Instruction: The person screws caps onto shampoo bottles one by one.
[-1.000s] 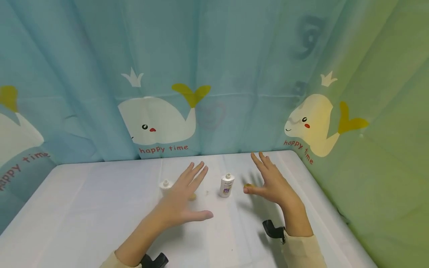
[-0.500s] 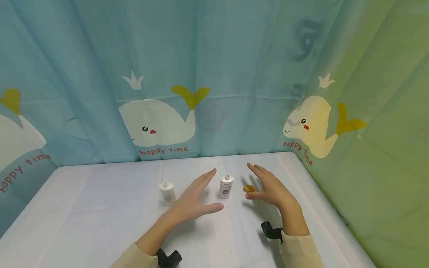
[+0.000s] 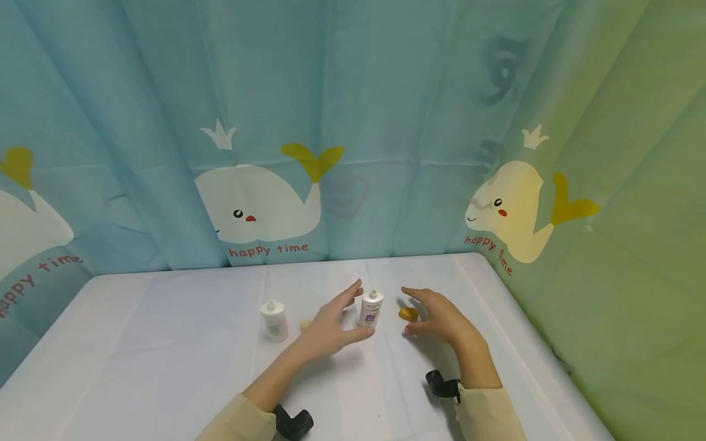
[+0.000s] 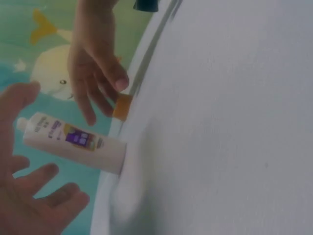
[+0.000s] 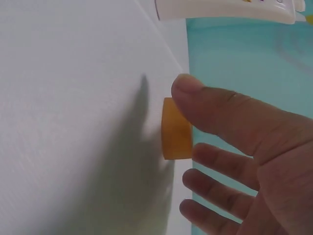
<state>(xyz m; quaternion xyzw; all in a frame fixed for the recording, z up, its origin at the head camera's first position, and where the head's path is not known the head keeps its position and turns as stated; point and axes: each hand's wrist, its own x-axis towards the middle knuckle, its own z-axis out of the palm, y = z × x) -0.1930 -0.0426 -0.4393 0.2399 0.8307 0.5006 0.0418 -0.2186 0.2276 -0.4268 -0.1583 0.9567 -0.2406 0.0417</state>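
Observation:
A white bottle (image 3: 371, 309) with a purple label and an uncapped neck stands upright near the table's middle. My left hand (image 3: 330, 331) reaches in from its left, thumb and fingers spread to either side of it; the left wrist view shows a gap between fingers and bottle (image 4: 73, 144). To the right, a golden-yellow cap (image 3: 408, 314) lies on the table. Curved loosely, my right hand (image 3: 445, 317) hovers at that cap, the thumb overlapping the cap (image 5: 176, 134) in the right wrist view. Neither hand holds anything.
A second white bottle (image 3: 274, 321), also uncapped, stands left of my left hand. Beside it a pale cap (image 3: 305, 325) is partly hidden by that hand. The white-covered table (image 3: 165, 367) ends at a whale-print curtain (image 3: 375, 202) behind and on the right.
My left hand has moved right and come close to the middle bottle, uncovering the left bottle. My right hand has lowered towards the yellow cap, its fingers drawing in.

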